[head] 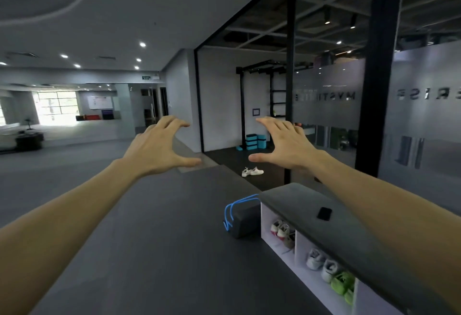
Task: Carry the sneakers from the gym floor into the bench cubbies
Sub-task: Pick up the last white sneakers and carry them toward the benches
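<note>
Gym hall, dark floor [154, 227], glass wall right. Worktop [324, 230] cubbies [306, 247] already hold several pairs. I see one white sneaker pair [252, 171] on floor, well ahead. Left hand [159, 147], right hand [282, 144]: grip wide, holding nothing. I judge last pair left.

Lighting, as I see it: dim, grey room overall. Sources: small round ceiling spotlights [142, 44]; one far window [57, 106], blown out to white glare, bleaching the floor below it. Glass wall [329, 95] carries faint reflections. My left hand [159, 146] reads slightly soft (fingertips smeared). Wide-angle bending at frame edges; my forearms stretch oversized. Shadows weak, diffuse.
</note>
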`<action>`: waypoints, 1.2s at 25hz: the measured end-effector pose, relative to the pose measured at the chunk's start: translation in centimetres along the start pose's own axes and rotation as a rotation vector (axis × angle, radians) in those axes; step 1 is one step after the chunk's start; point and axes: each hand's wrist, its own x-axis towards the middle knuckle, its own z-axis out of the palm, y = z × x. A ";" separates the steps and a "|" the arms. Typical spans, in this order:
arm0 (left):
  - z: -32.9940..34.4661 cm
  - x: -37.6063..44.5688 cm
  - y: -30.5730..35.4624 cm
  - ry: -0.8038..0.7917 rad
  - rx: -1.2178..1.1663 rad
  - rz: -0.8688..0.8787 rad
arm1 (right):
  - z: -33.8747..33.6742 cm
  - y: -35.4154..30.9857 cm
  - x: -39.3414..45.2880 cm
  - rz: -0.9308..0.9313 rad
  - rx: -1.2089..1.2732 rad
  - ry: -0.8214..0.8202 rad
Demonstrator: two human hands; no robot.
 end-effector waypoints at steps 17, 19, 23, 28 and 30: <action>27.8 35.6 -32.4 -0.012 -0.033 0.022 | 30.2 3.8 43.1 0.044 -0.069 -0.033; 31.8 40.0 -35.9 -0.022 -0.044 0.035 | 33.7 4.9 47.7 0.071 -0.078 -0.044; 39.9 48.8 -41.9 -0.017 -0.070 0.073 | 41.4 7.8 56.7 0.113 -0.095 -0.043; 48.9 60.9 -49.4 -0.032 -0.079 0.085 | 51.1 12.4 69.6 0.141 -0.082 -0.039; 52.4 65.9 -52.8 -0.026 -0.097 0.083 | 54.6 14.1 75.5 0.160 -0.086 -0.029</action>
